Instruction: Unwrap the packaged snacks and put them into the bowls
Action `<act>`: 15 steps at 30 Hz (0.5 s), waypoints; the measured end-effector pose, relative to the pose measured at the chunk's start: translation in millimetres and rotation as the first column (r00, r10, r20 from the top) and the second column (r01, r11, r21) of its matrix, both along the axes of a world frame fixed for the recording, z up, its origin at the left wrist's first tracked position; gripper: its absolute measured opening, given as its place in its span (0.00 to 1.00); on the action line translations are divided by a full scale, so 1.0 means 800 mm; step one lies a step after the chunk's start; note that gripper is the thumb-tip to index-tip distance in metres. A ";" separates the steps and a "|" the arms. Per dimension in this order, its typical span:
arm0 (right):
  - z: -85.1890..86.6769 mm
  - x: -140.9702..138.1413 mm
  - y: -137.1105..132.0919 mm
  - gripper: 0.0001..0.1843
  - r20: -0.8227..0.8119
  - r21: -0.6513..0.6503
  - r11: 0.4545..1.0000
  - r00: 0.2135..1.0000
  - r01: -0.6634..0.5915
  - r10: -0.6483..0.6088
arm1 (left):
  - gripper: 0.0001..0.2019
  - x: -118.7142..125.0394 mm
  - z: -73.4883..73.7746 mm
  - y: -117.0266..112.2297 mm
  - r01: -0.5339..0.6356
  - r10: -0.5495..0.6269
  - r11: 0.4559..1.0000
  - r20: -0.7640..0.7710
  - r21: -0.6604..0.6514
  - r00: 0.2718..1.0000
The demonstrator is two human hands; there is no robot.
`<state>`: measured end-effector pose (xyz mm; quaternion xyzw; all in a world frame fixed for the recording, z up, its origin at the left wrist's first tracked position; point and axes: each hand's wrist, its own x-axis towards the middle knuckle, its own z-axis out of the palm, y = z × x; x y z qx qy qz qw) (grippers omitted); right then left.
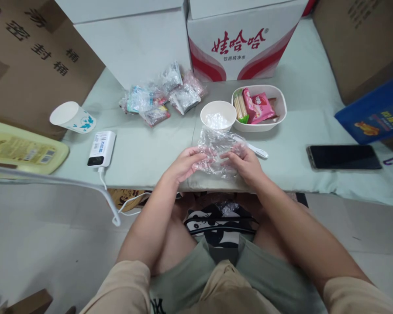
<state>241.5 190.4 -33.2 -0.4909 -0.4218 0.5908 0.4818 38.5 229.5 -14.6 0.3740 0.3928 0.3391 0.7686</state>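
My left hand [187, 162] and my right hand [245, 163] both pinch a crumpled clear plastic bag [218, 146] at the table's near edge. The bag lies between the two hands, its fingers closed on its sides. Just behind it stands a round white bowl [207, 114] with clear plastic inside. A white spoon [257, 151] lies by my right hand. To the right of the bowl a white oblong dish [280, 114] holds pink snack packets [258, 106] and a pack of pale sticks.
A heap of small clear-wrapped packets [162, 93] lies at the back left. A paper cup [72, 117] lies tipped beside a white power bank [101, 148] with a cable. A dark phone [343, 157] rests on the right. Cardboard boxes [242, 39] line the back.
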 end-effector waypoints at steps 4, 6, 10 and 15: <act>0.008 0.005 -0.001 0.20 0.102 -0.032 0.998 0.993 -0.054 0.057 | 0.19 0.000 -0.004 0.000 -0.084 0.091 0.990 -0.065 0.113 0.994; 0.010 0.007 -0.002 0.19 0.101 -0.023 0.999 0.994 -0.037 0.039 | 0.20 -0.004 -0.003 0.000 -0.059 0.081 0.986 -0.140 0.156 0.987; 0.011 0.011 -0.004 0.25 -0.002 -0.005 0.997 0.998 -0.071 0.071 | 0.28 -0.013 0.002 -0.001 0.044 -0.029 0.992 -0.122 0.120 0.992; 0.013 0.011 -0.009 0.24 -0.200 -0.056 0.992 0.975 -0.113 0.100 | 0.24 -0.010 0.007 -0.003 0.012 -0.002 0.996 -0.122 0.086 0.993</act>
